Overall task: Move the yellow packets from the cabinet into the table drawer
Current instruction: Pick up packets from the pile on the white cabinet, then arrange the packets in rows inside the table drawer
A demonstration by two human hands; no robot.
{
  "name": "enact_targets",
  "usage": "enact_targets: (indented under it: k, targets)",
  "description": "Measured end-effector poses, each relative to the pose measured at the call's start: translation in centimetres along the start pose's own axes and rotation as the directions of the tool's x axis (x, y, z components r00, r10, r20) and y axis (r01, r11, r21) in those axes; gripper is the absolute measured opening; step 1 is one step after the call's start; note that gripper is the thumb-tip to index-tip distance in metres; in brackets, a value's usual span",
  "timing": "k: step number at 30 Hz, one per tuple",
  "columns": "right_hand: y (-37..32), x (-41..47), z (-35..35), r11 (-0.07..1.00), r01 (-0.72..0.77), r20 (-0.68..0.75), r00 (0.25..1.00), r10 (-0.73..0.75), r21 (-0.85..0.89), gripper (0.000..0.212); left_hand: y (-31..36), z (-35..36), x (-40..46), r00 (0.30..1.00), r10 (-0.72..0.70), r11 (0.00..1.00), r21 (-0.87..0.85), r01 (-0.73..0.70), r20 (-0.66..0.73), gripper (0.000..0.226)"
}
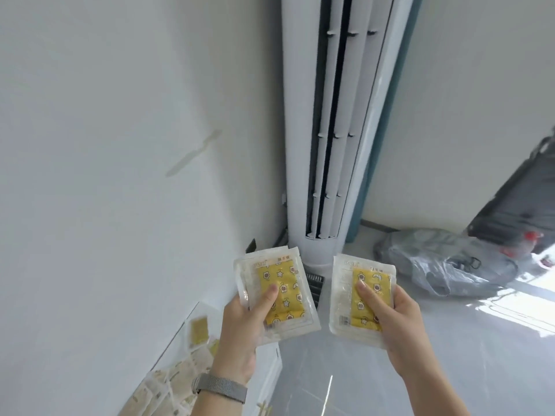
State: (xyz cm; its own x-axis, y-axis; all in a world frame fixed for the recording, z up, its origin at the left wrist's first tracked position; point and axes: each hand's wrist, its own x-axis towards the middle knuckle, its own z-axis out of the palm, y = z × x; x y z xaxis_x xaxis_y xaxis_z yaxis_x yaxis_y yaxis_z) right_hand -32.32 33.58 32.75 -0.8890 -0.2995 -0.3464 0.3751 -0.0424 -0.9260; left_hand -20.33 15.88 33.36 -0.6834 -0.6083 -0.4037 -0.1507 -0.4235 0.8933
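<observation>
The packet (280, 291) in the left hand (240, 331) bears small blurred print, unreadable. The packet (360, 291) in the right hand (396, 322) likewise; its barcode digits are illegible.

A tall white air conditioner (336, 121) stands in the corner, with a grey plastic bag (444, 262) on the floor (375, 370) nearby.

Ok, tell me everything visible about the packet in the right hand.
The right-hand packet is a flat, clear plastic pouch with sealed white edges, holding a yellow insert printed with star and egg-like figures. A barcode sits at its lower left. It is held upright and facing the camera, above the floor. The right hand grips it, thumb pressed across the front, fingers behind.
</observation>
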Motion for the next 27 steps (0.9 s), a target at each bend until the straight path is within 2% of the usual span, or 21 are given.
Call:
enact_targets:
  k: [6,10,16,22,27]
  targets:
    - [-2.7,-1.0,-10.3,0.997,0.058,-0.209,0.977,-0.046,0.055,0.015,-1.9,10.2,-0.8,0.981,-0.063,0.997,0.061,0.053,0.182,0.042]
    - [-4.3,-2.1,-17.6,0.995,0.089,-0.339,0.939,-0.067,0.05,0.017,-3.6,17.8,-2.1,0.946,-0.092,0.994,0.092,0.067,0.311,0.03]
    - [-5.0,-5.3,-27.3,0.988,0.143,-0.511,0.854,-0.093,0.059,0.018,-6.1,28.0,-5.1,0.869,-0.137,0.986,0.152,0.072,0.475,0.045]
    - [-3.5,-10.3,-34.0,0.968,0.22,-0.698,0.712,-0.077,0.118,0.019,-10.2,35.0,-8.8,0.739,-0.254,0.96,0.254,0.115,0.624,0.035]
    - [-1.6,-15.0,-36.8,0.945,0.292,-0.845,0.534,-0.032,0.149,0.022,-13.4,38.8,-11.2,0.562,-0.379,0.914,0.393,0.102,0.735,0.026]
